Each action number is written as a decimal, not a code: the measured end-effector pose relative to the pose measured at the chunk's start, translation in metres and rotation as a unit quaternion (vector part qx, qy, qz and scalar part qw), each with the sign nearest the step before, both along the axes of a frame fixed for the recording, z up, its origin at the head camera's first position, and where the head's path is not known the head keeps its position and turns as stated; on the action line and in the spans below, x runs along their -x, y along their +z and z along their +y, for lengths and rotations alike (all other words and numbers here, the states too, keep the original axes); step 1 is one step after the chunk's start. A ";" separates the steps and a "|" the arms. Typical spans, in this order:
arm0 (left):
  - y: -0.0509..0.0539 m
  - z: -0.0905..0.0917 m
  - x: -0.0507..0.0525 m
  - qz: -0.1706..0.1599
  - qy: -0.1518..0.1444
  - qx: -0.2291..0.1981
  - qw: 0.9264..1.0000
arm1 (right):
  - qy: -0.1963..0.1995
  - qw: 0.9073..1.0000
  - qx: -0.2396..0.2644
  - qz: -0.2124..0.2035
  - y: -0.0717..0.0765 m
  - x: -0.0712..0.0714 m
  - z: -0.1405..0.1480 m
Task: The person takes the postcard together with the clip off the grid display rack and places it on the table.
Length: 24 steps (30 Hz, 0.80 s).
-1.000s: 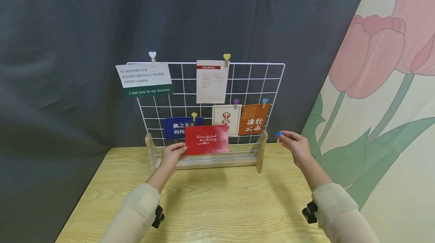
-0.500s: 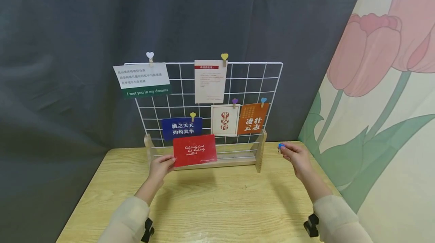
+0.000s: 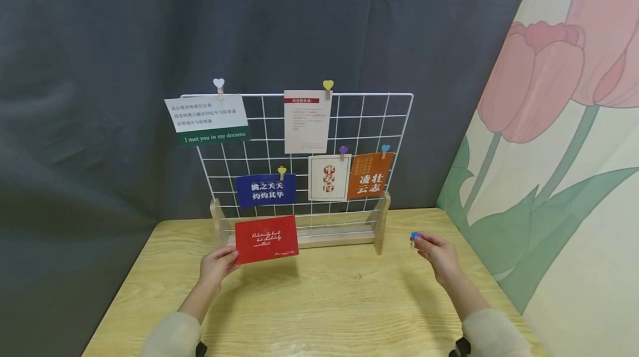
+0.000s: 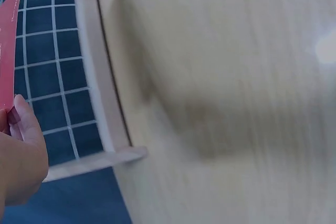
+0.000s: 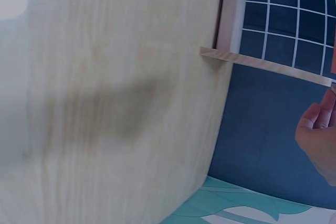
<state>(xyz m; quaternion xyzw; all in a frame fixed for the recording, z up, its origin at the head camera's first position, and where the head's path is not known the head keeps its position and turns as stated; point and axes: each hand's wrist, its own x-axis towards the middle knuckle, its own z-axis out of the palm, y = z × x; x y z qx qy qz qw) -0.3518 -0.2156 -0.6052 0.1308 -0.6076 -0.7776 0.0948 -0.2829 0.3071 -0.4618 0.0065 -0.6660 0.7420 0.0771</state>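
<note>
Between thumb and fingers, my left hand (image 3: 216,268) pinches the left edge of a red card (image 3: 267,239) with white writing. The card hangs in the air before the lower left of a white wire grid rack (image 3: 259,149). In the left wrist view the card (image 4: 7,45) shows only partly. My right hand (image 3: 439,257) pinches a small clip (image 3: 414,236) with a blue top, to the right of the rack. In the right wrist view the right hand (image 5: 320,135) sits at the edge and the clip cannot be made out.
Clipped to the grid are a white-and-green card (image 3: 212,118), a white card (image 3: 307,121), a blue card (image 3: 266,190), a red-lettered card (image 3: 329,178) and an orange card (image 3: 370,176). The rack's wooden base (image 3: 324,240) stands on a wood-grain table (image 3: 319,301). A dark curtain (image 3: 299,24) hangs behind.
My left hand has drawn the red card down and to the left, away from the grid, uncovering the blue card. The right hand has sunk slightly with the clip.
</note>
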 end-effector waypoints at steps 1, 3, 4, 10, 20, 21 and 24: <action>-0.002 -0.003 -0.004 -0.004 0.004 0.004 1.000 | -0.008 1.000 -0.018 -0.013 0.023 -0.021 -0.015; -0.005 -0.009 -0.010 -0.008 0.012 0.011 1.000 | 0.004 1.000 -0.010 0.000 0.016 -0.024 -0.013; -0.006 -0.012 -0.012 -0.008 0.015 0.012 1.000 | 0.028 0.999 0.010 0.022 -0.007 -0.011 -0.002; -0.007 -0.023 -0.023 -0.018 0.017 0.010 1.000 | 0.018 1.000 -0.001 -0.004 -0.021 -0.023 -0.004; -0.010 -0.037 -0.038 -0.022 0.030 -0.002 0.999 | 0.042 0.999 0.003 0.008 -0.099 -0.006 0.032; -0.010 -0.039 -0.039 -0.023 0.033 -0.006 0.999 | 0.033 0.999 -0.009 -0.005 -0.098 -0.008 0.031; -0.010 -0.045 -0.045 -0.030 0.043 -0.005 0.999 | 0.014 0.999 -0.029 -0.018 -0.084 -0.022 0.020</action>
